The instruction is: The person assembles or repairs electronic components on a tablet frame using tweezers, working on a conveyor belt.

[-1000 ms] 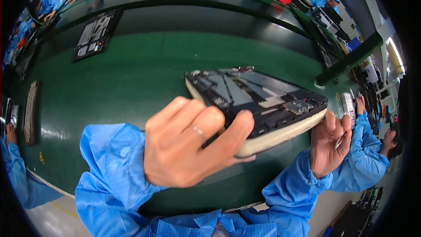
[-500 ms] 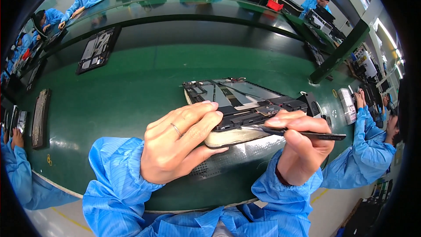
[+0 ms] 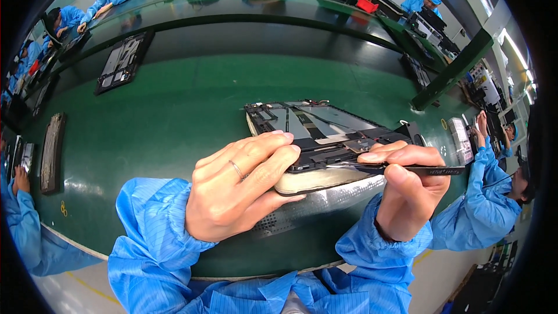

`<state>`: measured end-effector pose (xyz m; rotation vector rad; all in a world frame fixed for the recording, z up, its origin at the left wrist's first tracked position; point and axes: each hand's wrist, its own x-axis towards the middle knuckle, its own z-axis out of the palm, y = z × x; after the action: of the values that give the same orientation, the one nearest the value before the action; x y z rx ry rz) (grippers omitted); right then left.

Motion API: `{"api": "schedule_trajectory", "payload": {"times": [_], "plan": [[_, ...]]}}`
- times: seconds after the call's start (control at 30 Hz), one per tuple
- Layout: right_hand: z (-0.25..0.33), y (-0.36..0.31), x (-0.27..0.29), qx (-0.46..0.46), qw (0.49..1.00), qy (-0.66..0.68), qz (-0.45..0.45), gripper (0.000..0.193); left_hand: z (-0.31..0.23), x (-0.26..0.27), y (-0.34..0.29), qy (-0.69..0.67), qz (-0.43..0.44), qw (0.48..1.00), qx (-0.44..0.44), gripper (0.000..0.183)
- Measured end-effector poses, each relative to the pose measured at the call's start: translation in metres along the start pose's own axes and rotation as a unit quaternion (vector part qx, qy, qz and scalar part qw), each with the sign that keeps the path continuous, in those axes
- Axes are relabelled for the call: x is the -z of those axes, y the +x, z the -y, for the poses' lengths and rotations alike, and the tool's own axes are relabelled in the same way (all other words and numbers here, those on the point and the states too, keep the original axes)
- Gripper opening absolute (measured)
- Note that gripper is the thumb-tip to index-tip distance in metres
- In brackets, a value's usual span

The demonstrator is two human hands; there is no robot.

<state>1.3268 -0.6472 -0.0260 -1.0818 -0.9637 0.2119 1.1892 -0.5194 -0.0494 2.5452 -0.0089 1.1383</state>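
Note:
An opened, tablet-like device (image 3: 325,126) with black frame, silver panels and dark strips lies on a pale padded block (image 3: 311,182) in front of me. My left hand (image 3: 238,189) clasps the near left corner, fingers on top of the frame and thumb below against the pad. In my right hand (image 3: 410,186) is a pair of black tweezers (image 3: 435,170), pinched between thumb and fingers. Their tips point left and meet the near edge of the device's frame. Whether anything is between the tips is too small to tell.
Beneath the pad is a shiny perforated metal plate (image 3: 302,212) on the green table (image 3: 145,139). Another opened device (image 3: 122,63) lies at the far left, and a dark narrow stack (image 3: 53,154) nearer. A green post (image 3: 453,75) stands right. Co-workers in blue sit around.
My right hand has shifted slightly to the right, and the tweezers lie a little flatter. The left hand keeps its hold on the corner.

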Motion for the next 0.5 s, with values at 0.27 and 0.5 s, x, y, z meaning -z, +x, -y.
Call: {"api": "schedule_trajectory", "payload": {"times": [0.27,0.5], "plan": [[-0.002,0.009,0.012,-0.029,0.999,-0.011,0.042,0.013,-0.002,-0.009,0.003,0.014,0.009,1.000,0.005,0.046],[-0.009,0.008,0.025,0.011,0.996,0.087,0.022,0.015,-0.006,-0.017,0.009,0.012,0.017,1.000,0.017,0.045]]}}
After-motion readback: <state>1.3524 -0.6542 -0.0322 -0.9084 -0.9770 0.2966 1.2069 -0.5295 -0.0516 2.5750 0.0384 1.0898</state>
